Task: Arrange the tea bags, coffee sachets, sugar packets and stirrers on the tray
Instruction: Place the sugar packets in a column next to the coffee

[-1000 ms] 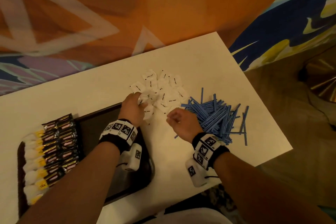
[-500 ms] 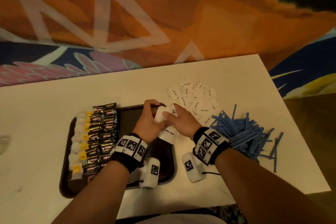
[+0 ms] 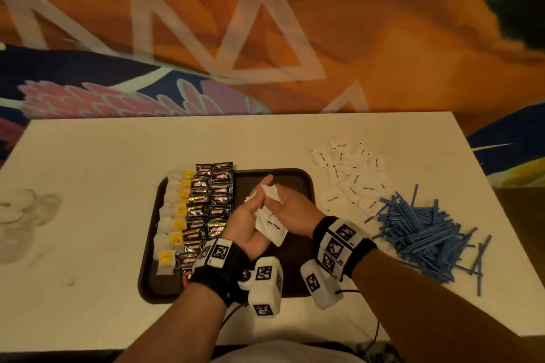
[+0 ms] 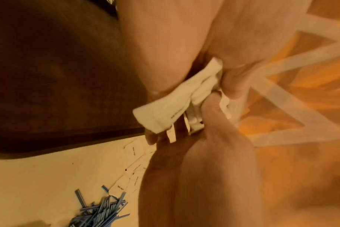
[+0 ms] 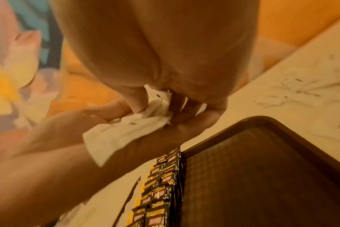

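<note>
- Sugar packets (image 3: 269, 219): a loose bunch is held between both hands above the bare right half of the tray (image 3: 306, 183). More white packets (image 3: 349, 177) lie in a pile on the table (image 3: 103, 156), right of the tray.
- Left hand (image 3: 246, 222): palm turned up, fingers curled under the bunch, cradling it. The left wrist view shows the thumb pressing the packets from the side.
- Right hand (image 3: 290, 205): fingers and thumb pinch the upper end of the same bunch; the right wrist view shows the thumb on the white paper.
- Tray state: tea bags (image 3: 172, 216) in a column along the left edge, coffee sachets (image 3: 211, 205) in rows just beside them. Stirrers (image 3: 424, 233) lie heaped on the table, well apart from the tray.
- Risk: the bunch looks uneven and some packets stick out. Judgement: a loosened pinch could let packets slide off the palm and scatter.
- Risk: the coffee rows lie just left of the hands. Setting the bunch down too far left could knock them askew.
- Risk: the wrist cameras hang low over the tray's near edge and could snag it.
- Versus half a second ago: hands have shifted further over the tray's open area, and the left palm has rolled upward beneath the packets.
</note>
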`<act>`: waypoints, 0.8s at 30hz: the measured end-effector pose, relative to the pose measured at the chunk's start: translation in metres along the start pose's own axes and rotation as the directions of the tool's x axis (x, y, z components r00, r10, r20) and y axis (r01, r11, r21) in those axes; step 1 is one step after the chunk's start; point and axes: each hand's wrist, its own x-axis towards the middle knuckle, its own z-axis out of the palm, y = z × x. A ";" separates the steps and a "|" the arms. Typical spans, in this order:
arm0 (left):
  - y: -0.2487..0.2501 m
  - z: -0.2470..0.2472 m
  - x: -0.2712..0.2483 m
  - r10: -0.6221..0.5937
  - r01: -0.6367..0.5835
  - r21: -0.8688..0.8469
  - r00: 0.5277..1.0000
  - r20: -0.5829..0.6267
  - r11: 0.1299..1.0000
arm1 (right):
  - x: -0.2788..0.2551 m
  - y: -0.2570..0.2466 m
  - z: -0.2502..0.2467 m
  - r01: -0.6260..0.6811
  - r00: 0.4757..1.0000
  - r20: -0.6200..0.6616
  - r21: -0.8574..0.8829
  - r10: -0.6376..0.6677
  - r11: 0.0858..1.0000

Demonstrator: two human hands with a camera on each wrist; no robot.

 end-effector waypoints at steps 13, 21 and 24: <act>0.051 -0.059 -0.002 -0.076 0.065 -0.103 0.991 -0.108 0.993 | -0.010 -0.047 0.051 -0.156 0.952 -0.260 0.042 0.162 0.987; 0.068 -0.073 -0.003 0.005 -0.024 -0.133 0.990 -0.143 0.991 | -0.008 -0.043 0.066 -0.286 0.924 -0.144 0.355 0.354 0.890; 0.066 -0.067 -0.008 -0.006 -0.008 -0.116 0.993 -0.122 0.993 | -0.007 -0.047 0.073 -0.279 0.939 -0.002 0.579 0.344 0.766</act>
